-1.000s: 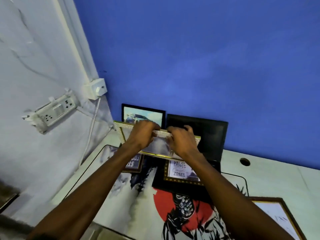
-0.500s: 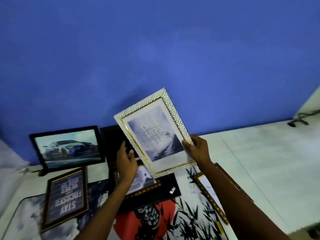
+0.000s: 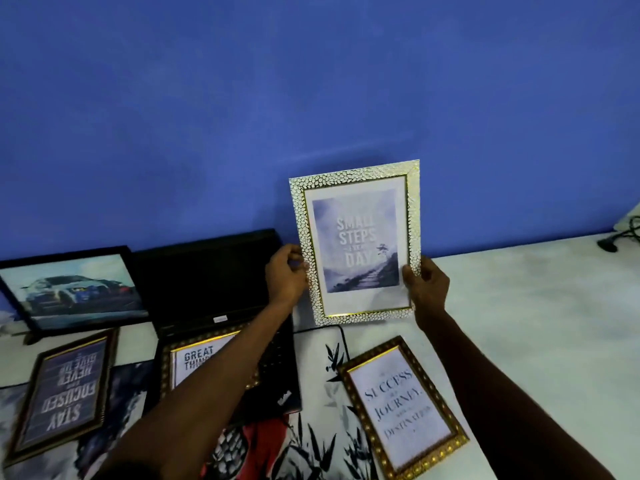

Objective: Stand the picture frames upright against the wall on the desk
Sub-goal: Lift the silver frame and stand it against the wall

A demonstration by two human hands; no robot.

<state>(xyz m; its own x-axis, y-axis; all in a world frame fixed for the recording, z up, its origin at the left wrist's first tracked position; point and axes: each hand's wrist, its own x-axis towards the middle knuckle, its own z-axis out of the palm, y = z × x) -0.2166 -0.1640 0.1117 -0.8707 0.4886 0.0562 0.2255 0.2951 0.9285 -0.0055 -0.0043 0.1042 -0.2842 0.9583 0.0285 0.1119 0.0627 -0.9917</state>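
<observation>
Both hands, left hand [image 3: 285, 271] and right hand [image 3: 427, 284], grip the white-and-gold frame [image 3: 356, 242] by its side edges, upright before the blue wall [image 3: 311, 98], right of the laptop [image 3: 214, 289].

Dim, bluish, soft all over. Wide-angle bending at the edges, gold glints on the white frame [image 3: 356, 242], forearms dark, faint shadow on the wall [image 3: 311, 98].

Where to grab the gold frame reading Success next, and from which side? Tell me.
Take the Success frame by its two long side rails. It lies flat on the desk, face up and turned slightly, so come from above and lift its near edge. The right hand is nearest, though both now hold the white frame.
</observation>
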